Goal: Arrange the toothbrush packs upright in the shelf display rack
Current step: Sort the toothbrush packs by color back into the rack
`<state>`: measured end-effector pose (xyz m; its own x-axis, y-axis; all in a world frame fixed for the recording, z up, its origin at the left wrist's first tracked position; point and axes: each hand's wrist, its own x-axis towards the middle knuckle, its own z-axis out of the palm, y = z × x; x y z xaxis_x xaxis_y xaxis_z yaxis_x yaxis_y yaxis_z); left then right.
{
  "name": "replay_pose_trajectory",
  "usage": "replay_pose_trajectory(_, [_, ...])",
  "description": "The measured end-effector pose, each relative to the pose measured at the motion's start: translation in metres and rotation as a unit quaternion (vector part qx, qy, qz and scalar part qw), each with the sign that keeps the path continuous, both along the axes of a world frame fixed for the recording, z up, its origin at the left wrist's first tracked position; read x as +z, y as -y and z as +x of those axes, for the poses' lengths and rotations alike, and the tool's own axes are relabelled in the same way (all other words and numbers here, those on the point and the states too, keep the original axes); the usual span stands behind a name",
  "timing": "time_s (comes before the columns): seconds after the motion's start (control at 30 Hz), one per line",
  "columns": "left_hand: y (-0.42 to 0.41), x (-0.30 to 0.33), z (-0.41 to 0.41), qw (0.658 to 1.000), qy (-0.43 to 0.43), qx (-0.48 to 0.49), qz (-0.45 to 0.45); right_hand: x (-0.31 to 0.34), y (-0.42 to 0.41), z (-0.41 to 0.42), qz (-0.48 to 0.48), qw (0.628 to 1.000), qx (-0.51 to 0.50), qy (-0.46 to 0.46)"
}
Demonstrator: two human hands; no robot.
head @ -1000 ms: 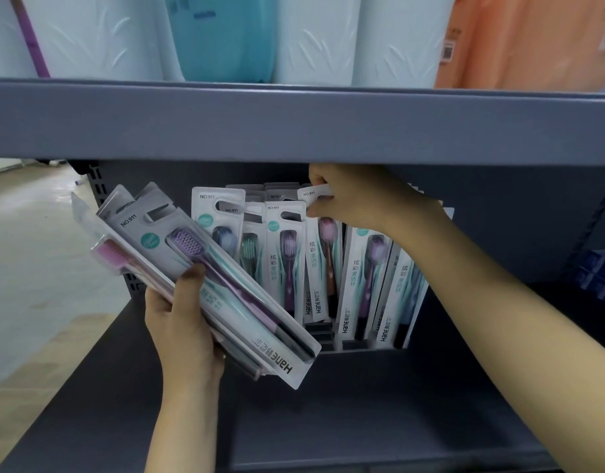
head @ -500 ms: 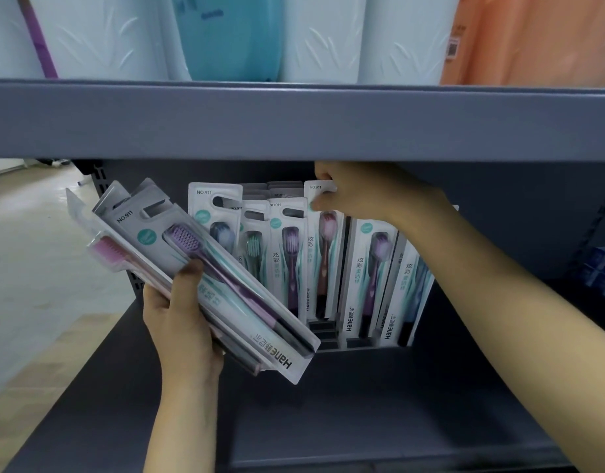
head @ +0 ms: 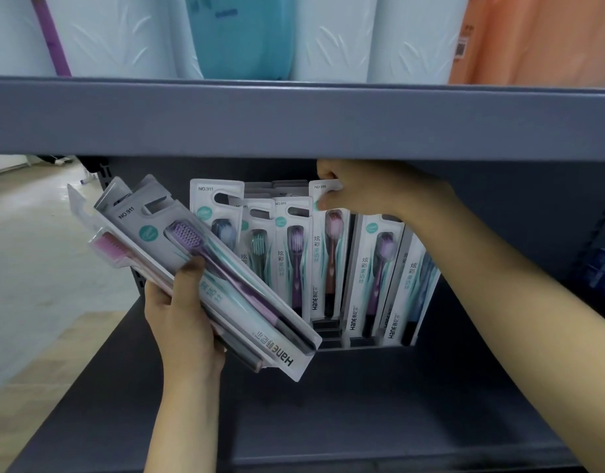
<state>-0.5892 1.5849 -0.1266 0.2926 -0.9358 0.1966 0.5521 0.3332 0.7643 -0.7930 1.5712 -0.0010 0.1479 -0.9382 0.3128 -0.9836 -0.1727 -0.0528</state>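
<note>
Rack (head: 331, 336) sits at the back of the lower shelf (head: 362, 404), holding packs (head: 294, 254) upright or slightly leaning. Right hand (head: 366, 192), above the rack, has its fingers pinched on the top edge of a pink-brush pack (head: 331, 254) standing in the rack. Left hand (head: 181, 319), left of the rack, has its fingers wrapped around a tilted stack (head: 205, 268) of packs, purple brush uppermost.

Both forearms are bare; no sleeves show; the left hand (head: 183, 322) and right hand (head: 366, 192) wear nothing.
</note>
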Motion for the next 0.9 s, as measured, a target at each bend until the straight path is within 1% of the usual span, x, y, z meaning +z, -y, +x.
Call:
replay_pose_trajectory(0.17, [0.0,0.0,0.0,1.0,-0.007,0.002,-0.003,0.002,0.001,0.0,0.032,0.999,-0.007,0.018])
replay_pose_trajectory(0.3, [0.0,0.001,0.0,1.0,-0.005,0.004,-0.004,0.002,0.007,-0.005,0.079,0.994,-0.024,0.075])
replay_pose_trajectory(0.47, [0.0,0.0,-0.001,1.0,-0.018,0.005,-0.005,0.004,0.009,-0.004,0.095,0.994,-0.023,0.057])
replay_pose_trajectory(0.9, [0.0,-0.001,0.0,1.0,-0.021,0.01,-0.021,0.002,0.011,-0.004,0.07,0.997,-0.025,0.036])
